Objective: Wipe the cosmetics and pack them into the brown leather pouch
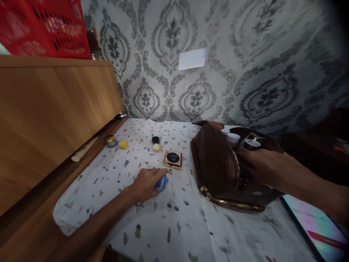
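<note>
My left hand (148, 182) rests low over the white printed cloth (109, 203), its fingers closed around a crumpled blue cloth (161, 182). Just beyond it lies a square gold compact (172, 160) with a round dark label. My right hand (252, 162) reaches into an unzipped brown leather bag (215, 160); its fingers are hidden inside. Several containers stand in the bag, among them a white-capped one (233, 138) and a silver-capped bottle (252, 144) beside my right hand. Whether that hand grips anything is not visible.
Small jars sit farther left: a gold-lidded jar (111, 141), a yellow-capped piece (123, 145), a black cap (155, 139) and a cream-coloured piece (156, 147). A wooden cabinet (60, 109) bears a red basket (43, 29). A lit screen (316, 222) lies at lower right.
</note>
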Action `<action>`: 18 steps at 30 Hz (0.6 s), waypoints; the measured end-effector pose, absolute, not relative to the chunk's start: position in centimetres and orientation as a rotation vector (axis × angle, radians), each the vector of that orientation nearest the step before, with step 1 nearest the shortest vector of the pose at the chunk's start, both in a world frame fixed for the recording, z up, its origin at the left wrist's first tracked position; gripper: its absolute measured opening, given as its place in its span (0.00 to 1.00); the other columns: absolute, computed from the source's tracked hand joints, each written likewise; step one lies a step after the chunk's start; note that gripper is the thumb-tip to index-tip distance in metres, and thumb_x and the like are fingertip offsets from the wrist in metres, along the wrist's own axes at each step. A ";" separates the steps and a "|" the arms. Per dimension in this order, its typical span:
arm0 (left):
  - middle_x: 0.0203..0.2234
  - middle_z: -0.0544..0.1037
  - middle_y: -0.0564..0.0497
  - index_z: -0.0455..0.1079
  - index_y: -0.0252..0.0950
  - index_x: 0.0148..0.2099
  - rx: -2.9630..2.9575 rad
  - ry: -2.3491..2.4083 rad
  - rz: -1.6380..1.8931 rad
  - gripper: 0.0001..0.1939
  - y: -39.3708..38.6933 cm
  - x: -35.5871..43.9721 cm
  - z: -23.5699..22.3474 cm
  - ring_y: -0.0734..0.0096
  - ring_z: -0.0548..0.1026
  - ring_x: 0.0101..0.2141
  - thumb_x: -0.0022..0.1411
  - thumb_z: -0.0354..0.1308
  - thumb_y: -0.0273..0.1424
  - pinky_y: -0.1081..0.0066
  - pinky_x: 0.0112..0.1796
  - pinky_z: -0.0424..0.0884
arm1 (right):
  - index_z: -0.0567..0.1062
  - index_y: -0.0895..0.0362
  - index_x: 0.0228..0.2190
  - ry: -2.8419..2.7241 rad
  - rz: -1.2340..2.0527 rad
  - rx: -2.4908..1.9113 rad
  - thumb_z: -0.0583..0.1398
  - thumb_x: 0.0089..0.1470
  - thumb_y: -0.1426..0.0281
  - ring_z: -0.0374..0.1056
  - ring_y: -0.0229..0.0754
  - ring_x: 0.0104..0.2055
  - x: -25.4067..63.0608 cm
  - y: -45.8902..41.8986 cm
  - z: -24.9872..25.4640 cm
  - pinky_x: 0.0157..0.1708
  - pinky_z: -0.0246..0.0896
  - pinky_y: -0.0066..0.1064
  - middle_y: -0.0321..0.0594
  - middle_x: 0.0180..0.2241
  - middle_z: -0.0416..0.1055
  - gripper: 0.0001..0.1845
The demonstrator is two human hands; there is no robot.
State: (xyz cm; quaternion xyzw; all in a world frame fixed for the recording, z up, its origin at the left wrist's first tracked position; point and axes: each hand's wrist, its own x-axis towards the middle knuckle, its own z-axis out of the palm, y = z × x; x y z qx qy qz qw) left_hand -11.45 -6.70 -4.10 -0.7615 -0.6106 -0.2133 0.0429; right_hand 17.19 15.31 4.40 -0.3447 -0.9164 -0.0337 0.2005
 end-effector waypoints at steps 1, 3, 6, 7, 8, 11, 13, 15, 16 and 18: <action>0.43 0.82 0.45 0.66 0.37 0.58 -2.292 -1.905 -0.705 0.20 -6.8 -11.9 -3.9 0.64 0.81 0.40 0.63 0.53 0.31 0.69 0.38 0.74 | 0.81 0.55 0.29 -2.557 -0.124 -0.979 0.58 0.62 0.69 0.72 0.43 0.29 17.2 15.1 4.3 0.29 0.57 0.32 0.48 0.31 0.78 0.13; 0.39 0.82 0.47 0.69 0.37 0.56 -2.216 -1.996 -0.823 0.19 -7.0 -12.8 -3.5 0.66 0.80 0.36 0.64 0.53 0.32 0.70 0.37 0.72 | 0.81 0.55 0.31 -2.585 -0.224 -1.021 0.56 0.64 0.70 0.73 0.44 0.30 17.2 14.5 4.0 0.29 0.55 0.34 0.49 0.31 0.78 0.14; 0.33 0.81 0.52 0.72 0.37 0.52 -2.060 -2.200 -1.023 0.16 -7.0 -14.5 -2.9 0.70 0.77 0.31 0.63 0.53 0.32 0.72 0.35 0.69 | 0.82 0.55 0.34 -2.641 -0.369 -1.087 0.55 0.65 0.70 0.73 0.46 0.30 17.4 14.0 3.7 0.28 0.52 0.36 0.49 0.29 0.78 0.15; 0.30 0.79 0.54 0.72 0.38 0.51 -1.991 -2.276 -1.096 0.16 -6.8 -15.2 -2.7 0.71 0.75 0.29 0.63 0.53 0.33 0.73 0.33 0.68 | 0.82 0.55 0.34 -2.652 -0.387 -1.109 0.54 0.65 0.70 0.73 0.47 0.30 17.4 14.1 3.7 0.28 0.51 0.37 0.50 0.29 0.78 0.15; 0.27 0.77 0.56 0.73 0.38 0.49 -1.917 -2.340 -1.166 0.15 -6.7 -16.0 -2.5 0.73 0.73 0.26 0.63 0.53 0.35 0.74 0.31 0.66 | 0.82 0.54 0.35 -2.664 -0.376 -1.128 0.54 0.65 0.70 0.73 0.47 0.30 17.4 14.2 3.8 0.28 0.51 0.36 0.50 0.29 0.79 0.15; 0.23 0.72 0.57 0.73 0.36 0.46 -1.717 -2.410 -1.298 0.15 -5.9 -18.6 -2.1 0.72 0.69 0.25 0.62 0.53 0.37 0.74 0.30 0.65 | 0.83 0.54 0.36 -2.712 -0.208 -1.147 0.57 0.63 0.71 0.73 0.47 0.30 17.3 14.7 4.7 0.27 0.53 0.34 0.49 0.31 0.80 0.13; 0.27 0.74 0.54 0.73 0.34 0.43 -1.605 -2.408 -1.332 0.15 -5.4 -20.7 -2.2 0.71 0.71 0.29 0.61 0.52 0.37 0.73 0.33 0.67 | 0.83 0.54 0.36 -2.712 -0.088 -1.156 0.59 0.60 0.71 0.73 0.46 0.30 17.2 14.7 5.6 0.28 0.55 0.33 0.48 0.31 0.81 0.11; 0.29 0.74 0.52 0.71 0.33 0.43 -1.479 -2.428 -1.347 0.15 -4.9 -22.8 -2.5 0.68 0.73 0.32 0.61 0.51 0.37 0.73 0.35 0.69 | 0.83 0.55 0.35 -2.662 -0.032 -1.200 0.60 0.60 0.71 0.73 0.46 0.30 17.2 14.3 6.5 0.28 0.57 0.33 0.47 0.31 0.81 0.10; 0.29 0.74 0.51 0.70 0.33 0.44 -1.419 -2.443 -1.346 0.15 -4.7 -23.9 -2.7 0.68 0.73 0.32 0.62 0.50 0.37 0.72 0.35 0.70 | 0.83 0.55 0.34 -2.613 -0.025 -1.240 0.60 0.60 0.72 0.73 0.45 0.29 17.2 13.9 6.9 0.28 0.57 0.33 0.46 0.30 0.80 0.09; 0.31 0.75 0.49 0.70 0.32 0.45 -1.297 -2.468 -1.315 0.16 -4.4 -25.8 -3.2 0.66 0.74 0.34 0.62 0.48 0.36 0.70 0.37 0.71 | 0.82 0.56 0.34 -2.468 -0.021 -1.305 0.62 0.59 0.72 0.73 0.44 0.28 17.6 12.8 7.5 0.28 0.58 0.32 0.46 0.30 0.81 0.07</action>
